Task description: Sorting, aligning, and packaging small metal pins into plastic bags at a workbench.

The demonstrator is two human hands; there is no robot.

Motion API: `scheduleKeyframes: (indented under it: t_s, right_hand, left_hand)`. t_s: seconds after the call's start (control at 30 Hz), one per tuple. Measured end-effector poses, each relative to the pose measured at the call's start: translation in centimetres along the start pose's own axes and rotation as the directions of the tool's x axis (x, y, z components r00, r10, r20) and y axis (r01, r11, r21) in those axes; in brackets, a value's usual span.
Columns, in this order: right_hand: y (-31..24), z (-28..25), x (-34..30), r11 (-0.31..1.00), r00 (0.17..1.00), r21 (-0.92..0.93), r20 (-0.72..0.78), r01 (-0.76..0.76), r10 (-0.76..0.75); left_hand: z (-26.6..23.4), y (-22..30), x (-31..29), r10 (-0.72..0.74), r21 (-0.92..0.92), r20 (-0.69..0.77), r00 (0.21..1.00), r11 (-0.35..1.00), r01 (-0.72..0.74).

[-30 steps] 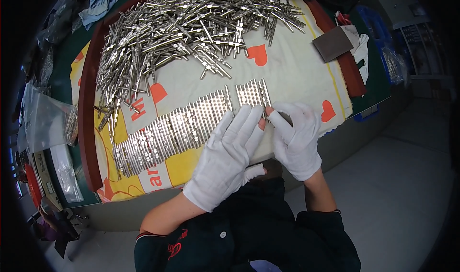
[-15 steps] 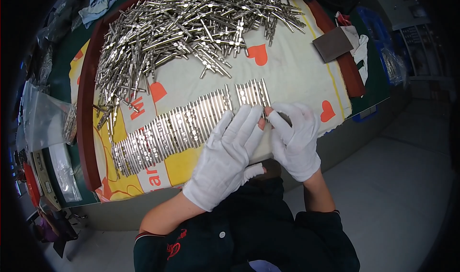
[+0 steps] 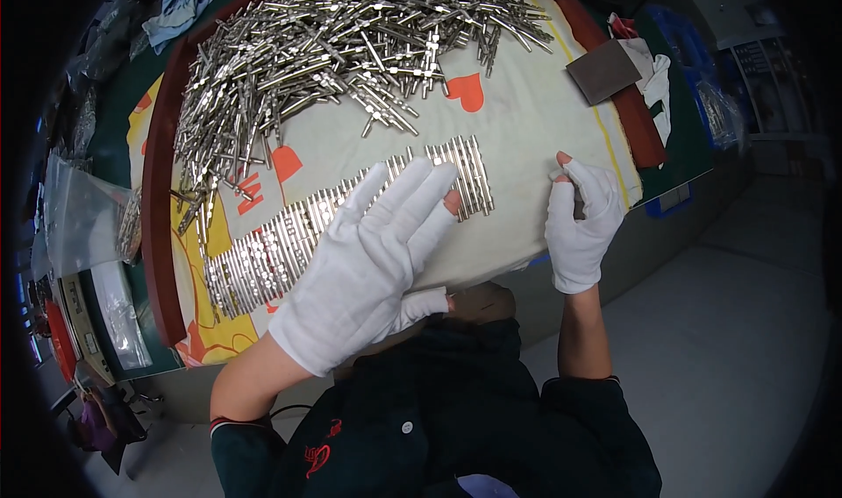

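A slanting row of slim, stepped metal rods point(image 3: 254, 272) lies side by side on the printed cloth point(image 3: 517, 138). My left hand point(image 3: 377, 226), in a white glove with some fingertips bare, rests flat over its right part, fingers stretched out. Beyond those fingers a short group of the same rods point(image 3: 474, 175) shows, partly covered by the hand. My right hand point(image 3: 586, 217), gloved likewise, is off to the right of the rods, above the cloth. Its fingers are half curled, the bare thumb and forefinger tips slightly apart, and I see nothing between them.
A large loose heap of the same rods point(image 3: 333, 51) fills the far side. Red-brown rails point(image 3: 162, 235) border the cloth left and right. A dark flat block point(image 3: 605, 75) sits by the right rail near a white cloth point(image 3: 658, 95). Plastic bags point(image 3: 79, 213) are at the left.
My right hand has left the rods and moved right. My left hand has slid left and now lies over more of the row. The short group's right end is uncovered.
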State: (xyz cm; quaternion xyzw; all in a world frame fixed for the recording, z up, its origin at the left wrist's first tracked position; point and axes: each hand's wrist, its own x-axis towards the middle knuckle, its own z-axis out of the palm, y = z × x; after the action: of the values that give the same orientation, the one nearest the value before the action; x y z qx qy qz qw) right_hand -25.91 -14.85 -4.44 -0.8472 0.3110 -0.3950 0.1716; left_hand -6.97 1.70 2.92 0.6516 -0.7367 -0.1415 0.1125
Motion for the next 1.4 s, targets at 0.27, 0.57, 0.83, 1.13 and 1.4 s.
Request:
scheduleKeyframes:
  t_s: [0.27, 0.57, 0.83, 1.13, 1.4]
  right_hand:
    - [-0.1, 0.7, -0.1, 0.997, 0.997, -0.068, -0.072, 0.035, -0.040]
    - [-0.1, 0.8, -0.2, 0.998, 0.994, -0.061, -0.107, -0.012, 0.005]
    - [-0.2, 1.0, -0.3, 0.998, 0.992, -0.066, -0.122, -0.024, 0.016]
    - [-0.3, 1.0, -0.2, 0.997, 0.991, -0.073, -0.129, -0.027, 0.018]
    - [-0.2, 0.9, -0.4, 0.993, 0.992, -0.108, -0.121, -0.041, 0.027]
  left_hand:
    - [-1.0, -6.5, 3.3, 0.342, 0.091, 0.079, 0.936, 0.933, -0.349]
    - [1.1, -8.7, 5.5, 0.490, 0.074, 0.074, 0.868, 0.866, -0.495]
    - [2.0, -8.8, 6.4, 0.528, 0.067, 0.006, 0.849, 0.847, -0.528]
    - [1.9, -8.1, 6.9, 0.502, 0.105, 0.035, 0.864, 0.858, -0.503]
    - [2.1, -7.9, 7.6, 0.517, 0.102, 0.023, 0.856, 0.850, -0.516]
